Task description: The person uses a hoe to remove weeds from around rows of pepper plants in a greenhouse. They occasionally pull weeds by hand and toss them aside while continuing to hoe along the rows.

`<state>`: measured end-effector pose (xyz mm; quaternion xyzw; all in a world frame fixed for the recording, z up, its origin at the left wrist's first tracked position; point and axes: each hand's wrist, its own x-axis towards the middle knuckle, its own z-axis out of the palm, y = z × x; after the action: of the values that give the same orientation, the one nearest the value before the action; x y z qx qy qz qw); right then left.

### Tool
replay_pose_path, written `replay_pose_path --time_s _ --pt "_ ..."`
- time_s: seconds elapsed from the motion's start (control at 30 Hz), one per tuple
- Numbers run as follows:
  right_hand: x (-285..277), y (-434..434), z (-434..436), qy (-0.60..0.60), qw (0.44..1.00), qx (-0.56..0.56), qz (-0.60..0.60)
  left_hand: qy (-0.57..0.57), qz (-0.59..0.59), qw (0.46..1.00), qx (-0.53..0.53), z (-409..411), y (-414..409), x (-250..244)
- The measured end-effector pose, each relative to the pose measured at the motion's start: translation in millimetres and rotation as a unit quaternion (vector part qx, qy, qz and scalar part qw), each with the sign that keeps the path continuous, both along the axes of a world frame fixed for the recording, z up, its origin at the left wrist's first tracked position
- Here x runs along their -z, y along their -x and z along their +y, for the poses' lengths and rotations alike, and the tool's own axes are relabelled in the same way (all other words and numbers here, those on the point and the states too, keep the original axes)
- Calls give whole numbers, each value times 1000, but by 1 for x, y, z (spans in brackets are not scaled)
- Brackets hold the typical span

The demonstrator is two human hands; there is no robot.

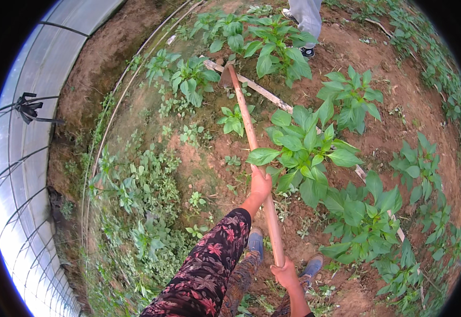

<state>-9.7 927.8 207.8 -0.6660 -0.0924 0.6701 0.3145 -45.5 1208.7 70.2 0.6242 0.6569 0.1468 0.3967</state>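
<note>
A hoe with a long wooden handle (pixel 244 115) reaches away from me over the soil. My left hand (pixel 260 184) grips the handle at about its middle, while my right hand (pixel 286 273) is closed around its near end. The hoe's metal blade (pixel 226 77) is at the far end, by the ground and beside a pale narrow strip (pixel 268 95). A leafy green plant, apparently a pepper (pixel 308 148), stands just right of the handle, one leaf overlapping it. A small seedling (pixel 233 120) grows left of the handle, below the blade.
More pepper-like plants (pixel 361 226) stand to the right and ahead. Low weeds (pixel 147 190) cover the ground at left. Thin hoses or cables (pixel 113 113) run before a plastic-film wall (pixel 28 130). Another person's leg (pixel 308 20) is ahead. My blue shoes (pixel 256 243) are below.
</note>
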Motion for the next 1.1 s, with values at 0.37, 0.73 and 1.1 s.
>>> replay_pose_path --time_s 0.37,0.73,1.1 --pt "26 5 37 5 1000 -8 -10 45 20 999 -7 41 3 10" --pt "23 22 -9 -56 974 -96 -196 89 -54 994 -34 -2 19 -5" --pt "-17 22 -92 29 970 -91 -223 178 -19 982 -54 -93 4 -31"
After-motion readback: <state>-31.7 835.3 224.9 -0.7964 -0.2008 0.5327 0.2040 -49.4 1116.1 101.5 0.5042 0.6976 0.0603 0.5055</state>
